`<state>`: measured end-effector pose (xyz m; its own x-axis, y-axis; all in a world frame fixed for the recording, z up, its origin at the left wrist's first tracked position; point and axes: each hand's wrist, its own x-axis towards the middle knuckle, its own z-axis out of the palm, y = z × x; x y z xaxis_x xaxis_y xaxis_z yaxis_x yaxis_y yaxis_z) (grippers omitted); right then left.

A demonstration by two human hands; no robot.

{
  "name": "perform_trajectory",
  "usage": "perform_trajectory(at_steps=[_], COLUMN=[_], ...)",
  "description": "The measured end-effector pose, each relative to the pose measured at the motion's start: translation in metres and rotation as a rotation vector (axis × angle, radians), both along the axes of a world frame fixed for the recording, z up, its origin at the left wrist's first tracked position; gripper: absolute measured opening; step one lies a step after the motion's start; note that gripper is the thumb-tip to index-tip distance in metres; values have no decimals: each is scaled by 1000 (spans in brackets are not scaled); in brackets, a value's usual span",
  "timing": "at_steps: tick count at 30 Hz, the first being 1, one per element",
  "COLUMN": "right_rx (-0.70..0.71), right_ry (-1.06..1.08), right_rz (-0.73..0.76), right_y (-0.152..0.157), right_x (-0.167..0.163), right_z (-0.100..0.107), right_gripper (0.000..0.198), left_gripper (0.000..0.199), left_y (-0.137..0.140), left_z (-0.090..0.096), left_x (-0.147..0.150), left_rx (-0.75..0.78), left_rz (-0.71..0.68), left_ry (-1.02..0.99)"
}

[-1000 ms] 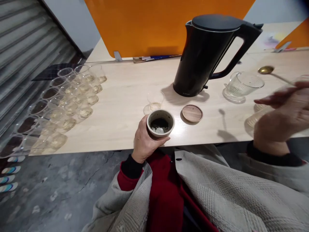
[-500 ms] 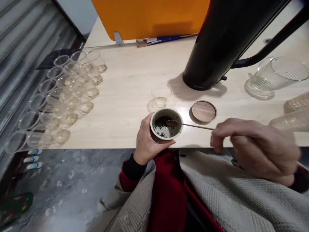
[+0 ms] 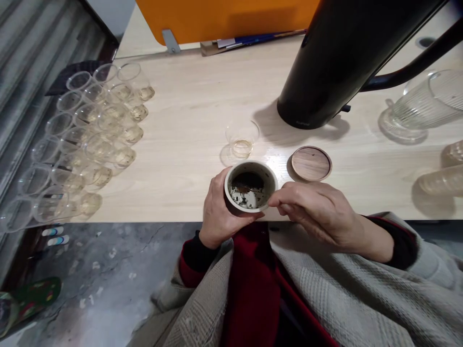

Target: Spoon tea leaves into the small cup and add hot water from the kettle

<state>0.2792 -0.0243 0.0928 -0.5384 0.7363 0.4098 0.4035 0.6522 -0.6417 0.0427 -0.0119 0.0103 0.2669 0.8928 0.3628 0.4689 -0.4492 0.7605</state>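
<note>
My left hand (image 3: 219,209) is wrapped round a pale round cup (image 3: 274,179) at the table's front edge. Dark loose leaves (image 3: 249,180), like tea, lie inside it. My right hand (image 3: 318,212) is closed in a pinch at the cup's right rim, on a thin spoon. Only the spoon's brownish bowl (image 3: 244,189) shows, faintly, among the leaves; its handle is hidden by the fingers. Just behind the cup stands a clear plastic cup (image 3: 241,140) with a little pale liquid. A round wooden lid (image 3: 311,164) lies to the right, beyond my right hand.
Rows of clear cups (image 3: 97,144) with pale liquid fill the table's left side. A tall black kettle (image 3: 314,72) stands at the back right, near a ribbed glass pitcher (image 3: 415,111). Stacked cups (image 3: 441,180) lie at the right edge. An orange divider (image 3: 224,19) closes the back.
My right hand has moved left, from beyond the spoon's handle end up to the pale cup's rim. The spoon sits deeper in the cup. My left hand keeps its hold.
</note>
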Motion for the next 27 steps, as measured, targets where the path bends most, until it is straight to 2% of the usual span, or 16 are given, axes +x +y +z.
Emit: perform_trajectory(at_steps=[6,11,14,20,23,27], right_rx=[12,-151,-304,-642,-701,-654], right_ry=[16,99,264,744,889,977], right_rz=[28,33,-53,-304,-354,-371], right_y=[0,-1,-4,-4,0,3], right_x=[-4,-5,-8,-11,-7,-1], right_z=[-1,1,-4,-12,-9,-8], right_gripper=[18,18,16,18,17,14], left_gripper=[108,108,108,103,103,104], left_y=[2,3,3,4,4,4], left_z=[-3,-4,-3,-3,-4,-6], left_x=[0,0,1,3,3,3], left_rx=[47,58,67,107,121,118], left_rz=[-7,-4,-1,-10,-3,-2], left_ry=[-16,-31,-40,-52,-61,-67])
